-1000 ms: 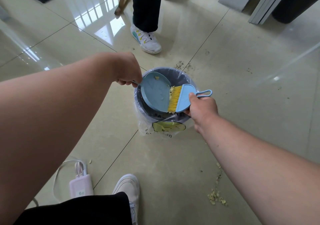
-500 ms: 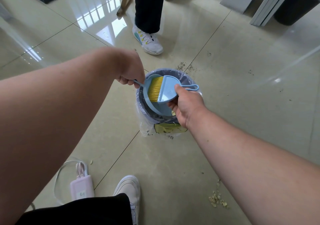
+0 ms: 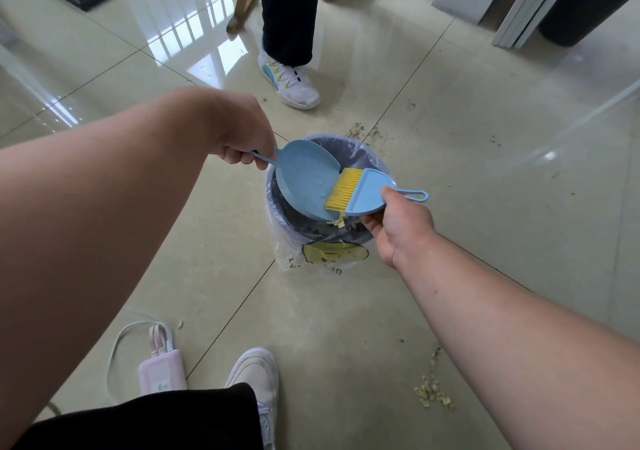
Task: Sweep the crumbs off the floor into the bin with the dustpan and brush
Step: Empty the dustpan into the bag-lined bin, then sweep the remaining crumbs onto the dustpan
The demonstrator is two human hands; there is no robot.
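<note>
Over the lined bin (image 3: 277, 207), the left hand (image 3: 242, 134) grips the tilted blue dustpan (image 3: 304, 179) while the right hand (image 3: 401, 224) holds the brush (image 3: 363, 193), yellow bristles on the pan's lip, crumbs (image 3: 433, 394) lying on the floor (image 3: 485, 172).

dustpan (image 3: 304, 183) light blue | brush (image 3: 363, 195) light blue, yellow bristles | bin (image 3: 375, 162) grey, yellow cartoon print at 6 o'clock | crumbs (image 3: 433, 394) pale yellow | floor (image 3: 485, 172) glossy beige tile

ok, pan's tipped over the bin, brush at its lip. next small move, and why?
Probably one more short stroke of the brush down past the edge of the dustpan: yellow crumbs are dropping off its low edge into the bin. Then go back for the crumb pile on the floor near the right forearm.
</note>
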